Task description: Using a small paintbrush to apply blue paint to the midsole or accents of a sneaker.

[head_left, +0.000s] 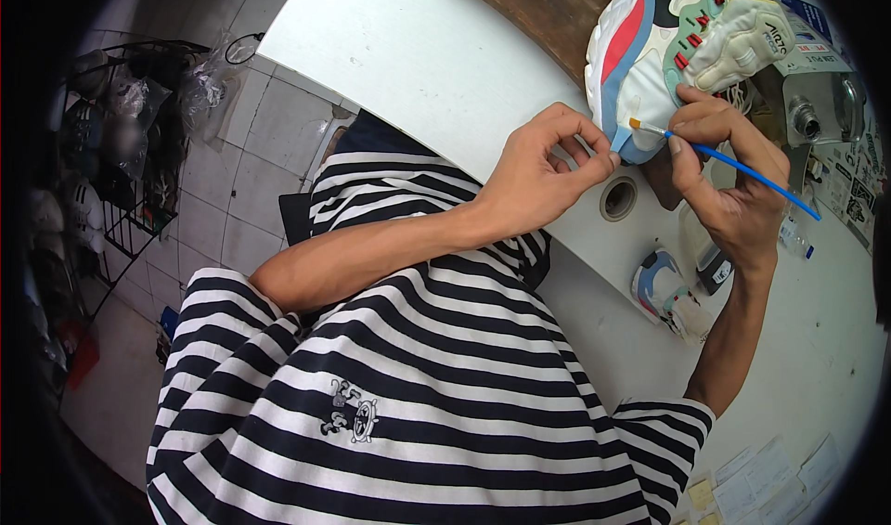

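A multicoloured sneaker [640,89] in white, blue, red and mint green rests at the upper right of the white table, its heel or toe end toward me. My right hand [733,168] grips a thin paintbrush [756,177] with a blue handle, and its orange-brown bristles are at the white panel near that end. With thumb and fingertips together, my left hand [557,158] pinches at the light blue edge of the sneaker. Whether anything small is between those fingertips I cannot make out.
A brown wooden board [529,5] lies beyond the white table [399,42]. Below the sneaker is a round ring or hole [618,197]. Farther right are a second sneaker [664,288], a metal container [817,107] and a clear bottle [795,237]. A black rack [130,209] stands left.
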A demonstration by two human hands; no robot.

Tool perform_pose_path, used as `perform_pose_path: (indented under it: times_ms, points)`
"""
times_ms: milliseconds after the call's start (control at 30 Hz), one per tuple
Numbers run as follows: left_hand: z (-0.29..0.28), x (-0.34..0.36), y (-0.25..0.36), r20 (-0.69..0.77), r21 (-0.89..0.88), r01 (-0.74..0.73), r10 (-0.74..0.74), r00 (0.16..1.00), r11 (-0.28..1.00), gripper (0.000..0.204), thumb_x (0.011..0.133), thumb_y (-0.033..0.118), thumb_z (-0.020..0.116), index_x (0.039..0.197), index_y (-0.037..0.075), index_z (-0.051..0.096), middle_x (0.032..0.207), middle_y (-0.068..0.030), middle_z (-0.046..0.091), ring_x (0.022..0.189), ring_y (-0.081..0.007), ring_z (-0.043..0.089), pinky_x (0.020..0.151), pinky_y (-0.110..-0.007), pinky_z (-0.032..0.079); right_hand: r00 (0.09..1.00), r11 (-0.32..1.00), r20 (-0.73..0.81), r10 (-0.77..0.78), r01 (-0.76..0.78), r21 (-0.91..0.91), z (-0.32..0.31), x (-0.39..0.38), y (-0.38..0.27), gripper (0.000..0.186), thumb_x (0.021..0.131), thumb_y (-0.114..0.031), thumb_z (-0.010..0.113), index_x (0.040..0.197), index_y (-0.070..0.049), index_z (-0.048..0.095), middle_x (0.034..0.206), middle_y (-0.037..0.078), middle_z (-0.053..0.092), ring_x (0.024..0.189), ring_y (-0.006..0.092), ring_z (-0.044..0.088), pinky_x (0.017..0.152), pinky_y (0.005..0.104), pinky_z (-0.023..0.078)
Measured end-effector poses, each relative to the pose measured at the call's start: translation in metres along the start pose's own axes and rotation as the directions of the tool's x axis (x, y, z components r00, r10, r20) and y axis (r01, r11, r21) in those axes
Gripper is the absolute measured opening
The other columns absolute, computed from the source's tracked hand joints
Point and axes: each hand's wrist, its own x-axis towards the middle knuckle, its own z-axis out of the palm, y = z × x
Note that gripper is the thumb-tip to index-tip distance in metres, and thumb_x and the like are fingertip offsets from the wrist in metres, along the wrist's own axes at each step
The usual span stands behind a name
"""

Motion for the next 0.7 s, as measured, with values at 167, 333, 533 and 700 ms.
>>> perform_pose_path:
  times_ms: [167, 333, 533, 700]
  points:
    - [-0.0003, 0.0017, -0.0014, 0.004, 0.01, -0.015, 0.015, 1.0, 1.0, 0.014, 0.097, 0.014, 0.072, 0.104, 0.006, 0.063, 0.088, 0.0017, 0.066, 0.071, -0.0011, 0.055, 0.061, -0.019, 0.045, 1.0, 1.0, 0.014, 0.017, -0.017, -0.003, -0.0015, -0.0007, 0.0007, 0.009, 0.078, 0.009, 0.068, 0.084, 0.004, 0.063, 0.077, 0.007, 0.065, 0.071, 0.0164, 0.064, 0.101, 0.0468, 0.054]
    - [0.0002, 0.0007, -0.0017, 0.009, 0.005, -0.016, 0.016, 1.0, 1.0, 0.014, 0.097, 0.014, 0.072, 0.104, 0.005, 0.063, 0.088, 0.0013, 0.066, 0.07, -0.0016, 0.055, 0.06, -0.019, 0.045, 0.999, 0.999, -0.005, 0.035, -0.035, 0.039, -0.0029, -0.0012, -0.0014, 0.009, 0.078, 0.009, 0.067, 0.084, 0.004, 0.062, 0.077, 0.007, 0.065, 0.071, 0.0157, 0.064, 0.102, 0.0471, 0.054]
    - [-0.0008, -0.0024, -0.0028, 0.003, 0.0, -0.02, 0.02, 1.0, 1.0, 0.014, 0.097, 0.014, 0.072, 0.104, 0.005, 0.063, 0.089, 0.0012, 0.066, 0.07, -0.0013, 0.055, 0.06, -0.019, 0.045, 0.999, 0.999, 0.002, 0.033, -0.033, 0.032, -0.0006, -0.0015, -0.0044, 0.009, 0.078, 0.009, 0.067, 0.083, 0.005, 0.062, 0.076, 0.007, 0.065, 0.073, 0.016, 0.064, 0.102, 0.0476, 0.053]
    - [-0.002, -0.004, -0.004, -0.002, 0.019, -0.014, 0.014, 1.0, 1.0, 0.014, 0.097, 0.014, 0.072, 0.104, 0.005, 0.063, 0.09, 0.0015, 0.066, 0.071, -0.0017, 0.056, 0.061, -0.02, 0.045, 1.0, 0.999, 0.017, -0.015, 0.014, 0.049, -0.0014, -0.0053, 0.0029, 0.009, 0.079, 0.009, 0.067, 0.085, 0.004, 0.063, 0.08, 0.008, 0.066, 0.074, 0.0164, 0.064, 0.102, 0.0499, 0.053]
